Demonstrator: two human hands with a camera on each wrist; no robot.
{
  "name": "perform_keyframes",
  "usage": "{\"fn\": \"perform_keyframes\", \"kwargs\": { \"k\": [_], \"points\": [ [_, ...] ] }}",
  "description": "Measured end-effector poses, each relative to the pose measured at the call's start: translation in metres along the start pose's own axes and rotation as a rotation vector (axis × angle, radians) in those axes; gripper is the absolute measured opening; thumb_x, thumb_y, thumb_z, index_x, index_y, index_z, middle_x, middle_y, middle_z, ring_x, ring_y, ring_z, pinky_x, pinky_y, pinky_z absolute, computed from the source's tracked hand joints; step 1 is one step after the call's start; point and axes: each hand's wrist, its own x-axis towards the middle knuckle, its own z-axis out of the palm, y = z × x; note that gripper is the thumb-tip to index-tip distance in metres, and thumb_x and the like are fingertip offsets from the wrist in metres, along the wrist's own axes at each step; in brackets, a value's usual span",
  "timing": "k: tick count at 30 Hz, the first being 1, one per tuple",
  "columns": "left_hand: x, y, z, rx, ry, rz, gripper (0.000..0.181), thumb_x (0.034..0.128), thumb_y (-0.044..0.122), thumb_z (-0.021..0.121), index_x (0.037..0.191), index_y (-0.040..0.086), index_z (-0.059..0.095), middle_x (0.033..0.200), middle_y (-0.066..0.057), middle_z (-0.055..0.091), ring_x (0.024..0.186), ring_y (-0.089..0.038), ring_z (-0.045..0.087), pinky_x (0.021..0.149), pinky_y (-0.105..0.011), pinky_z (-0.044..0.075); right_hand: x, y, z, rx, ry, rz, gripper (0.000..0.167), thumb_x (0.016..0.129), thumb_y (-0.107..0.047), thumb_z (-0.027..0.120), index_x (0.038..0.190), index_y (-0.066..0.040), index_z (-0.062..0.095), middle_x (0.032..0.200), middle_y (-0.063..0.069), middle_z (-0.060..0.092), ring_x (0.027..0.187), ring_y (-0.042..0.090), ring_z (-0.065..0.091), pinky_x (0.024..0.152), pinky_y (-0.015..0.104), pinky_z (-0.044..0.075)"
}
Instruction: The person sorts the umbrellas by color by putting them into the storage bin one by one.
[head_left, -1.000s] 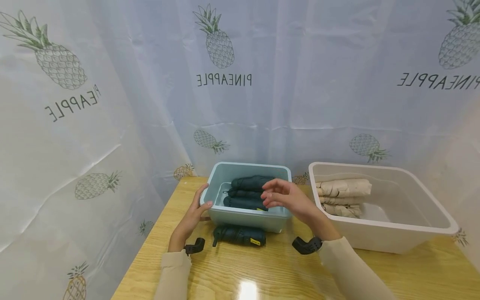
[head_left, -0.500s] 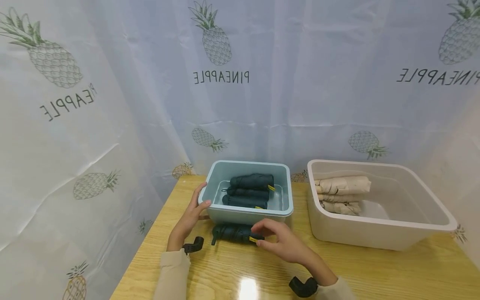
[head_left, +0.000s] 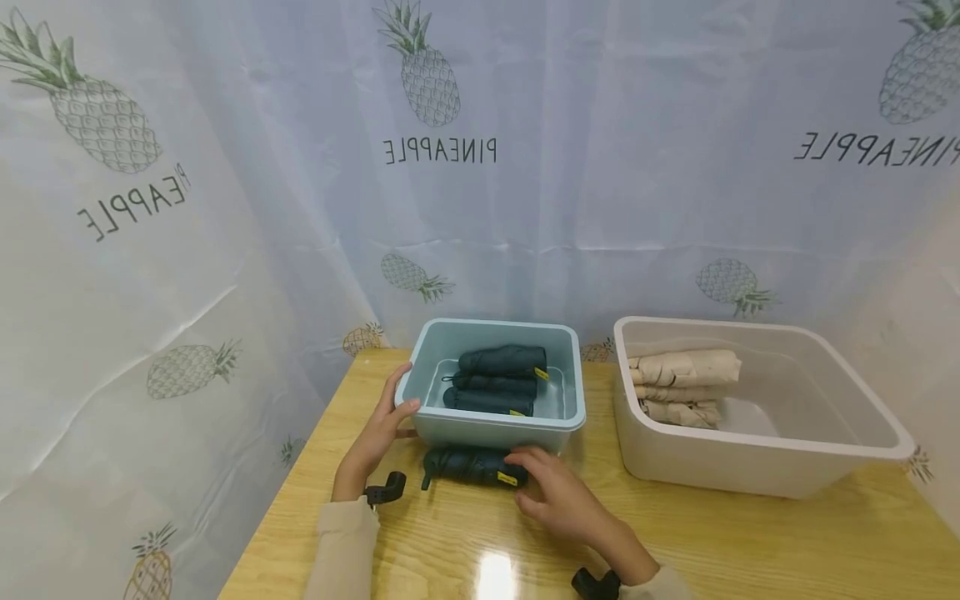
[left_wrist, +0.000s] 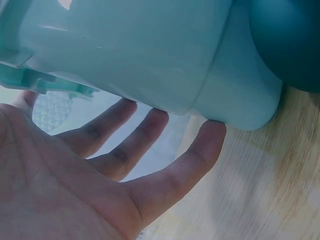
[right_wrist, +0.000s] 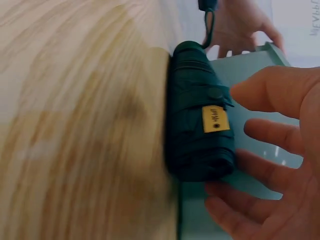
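Observation:
A folded dark green umbrella [head_left: 467,466] with a yellow tag lies on the table along the front of a light blue bin [head_left: 480,428]. My right hand [head_left: 561,502] is at its tagged right end. In the right wrist view, the spread fingers [right_wrist: 265,167] are right by that end, some perhaps touching it, while the thumb points at the strap. My left hand [head_left: 377,432] holds the bin's front left corner, thumb at the rim and fingertips [left_wrist: 212,137] against the outer wall. Inside the bin lie 3 similar dark umbrellas [head_left: 502,360].
A larger off-white bin [head_left: 735,458] stands to the right, with several beige folded umbrellas [head_left: 686,367] stacked at its left end. Both bins sit on a wooden table [head_left: 435,542], before a pineapple-print curtain [head_left: 525,208] that also hangs along the left side.
My right hand has come down from over the blue bin, toward me, to the right end of the umbrella on the table. The left hand keeps its place on the bin.

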Motion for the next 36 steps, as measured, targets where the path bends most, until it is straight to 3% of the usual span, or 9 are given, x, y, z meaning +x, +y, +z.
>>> {"fn": "perform_keyframes", "kwargs": {
  "k": [8, 13, 23, 31, 36],
  "points": [
    [0.0, 0.002, 0.0, 0.004, 0.001, 0.006, 0.066, 0.1058, 0.035, 0.05, 0.161, 0.042, 0.014, 0.168, -0.014, 0.009, 0.146, -0.049, 0.034, 0.1, -0.068, 0.048, 0.001, 0.0, 0.01, -0.027, 0.103, 0.06, 0.041, 0.087, -0.013, 0.076, 0.127, -0.015, 0.066, 0.127, 0.001, 0.062, 0.118, 0.023, 0.061, 0.099, 0.047, 0.051],
    [-0.001, 0.0, 0.001, 0.002, 0.016, -0.008, 0.064, 0.1056, 0.035, 0.05, 0.159, 0.044, 0.016, 0.168, -0.013, 0.012, 0.145, -0.048, 0.034, 0.099, -0.068, 0.048, 0.0, 0.0, 0.015, -0.072, 0.097, 0.099, 0.044, 0.085, -0.019, 0.079, 0.127, -0.015, 0.066, 0.122, 0.003, 0.061, 0.113, 0.023, 0.06, 0.094, 0.048, 0.052],
    [-0.004, 0.004, 0.003, -0.002, 0.013, 0.004, 0.065, 0.1054, 0.035, 0.049, 0.161, 0.041, 0.015, 0.167, -0.016, 0.013, 0.144, -0.05, 0.035, 0.098, -0.067, 0.05, 0.0, -0.004, 0.02, 0.021, 0.124, 0.188, 0.033, 0.085, -0.026, 0.081, 0.113, -0.021, 0.064, 0.114, -0.002, 0.069, 0.104, 0.019, 0.065, 0.086, 0.041, 0.053],
    [0.001, 0.003, 0.002, -0.003, 0.004, 0.002, 0.066, 0.1054, 0.034, 0.05, 0.161, 0.041, 0.014, 0.167, -0.015, 0.012, 0.144, -0.049, 0.035, 0.099, -0.067, 0.049, 0.003, -0.002, 0.023, 0.008, 0.087, 0.197, 0.053, 0.084, -0.03, 0.082, 0.13, -0.013, 0.062, 0.123, 0.006, 0.069, 0.109, 0.024, 0.064, 0.088, 0.044, 0.052],
    [-0.001, 0.001, 0.001, -0.006, 0.009, 0.001, 0.066, 0.1055, 0.034, 0.05, 0.161, 0.039, 0.014, 0.167, -0.016, 0.013, 0.143, -0.049, 0.035, 0.098, -0.067, 0.05, 0.005, 0.0, 0.026, -0.014, 0.065, 0.213, 0.052, 0.085, -0.034, 0.081, 0.13, -0.012, 0.065, 0.124, 0.007, 0.069, 0.113, 0.027, 0.061, 0.09, 0.047, 0.051]
  ]
}}
